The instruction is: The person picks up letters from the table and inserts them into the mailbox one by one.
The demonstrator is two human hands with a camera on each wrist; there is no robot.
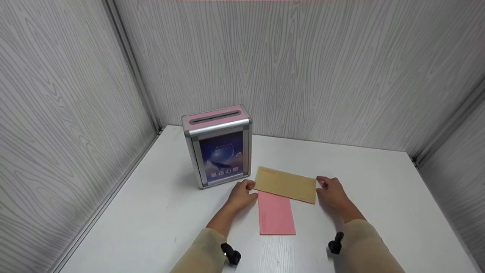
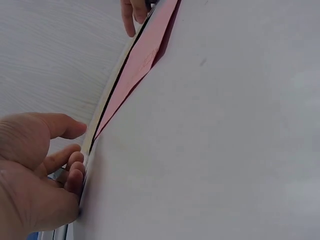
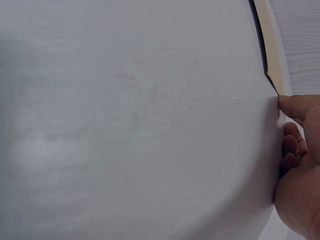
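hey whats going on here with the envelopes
A person holds a brown envelope by its two short ends, left hand on one and right hand on the other. It lies partly over a pink envelope on the white table. A pink-topped slotted box stands just behind.

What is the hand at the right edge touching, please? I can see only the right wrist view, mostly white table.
Observer: The right hand touches the right end of a brown envelope.
Operator: Is the other hand on it too?
Observer: Yes, the left hand has its grip on the envelope's left end.
Operator: Is anything under the envelope?
Observer: A pink envelope lies partly beneath it, and a pink slotted box stands beyond the left hand.
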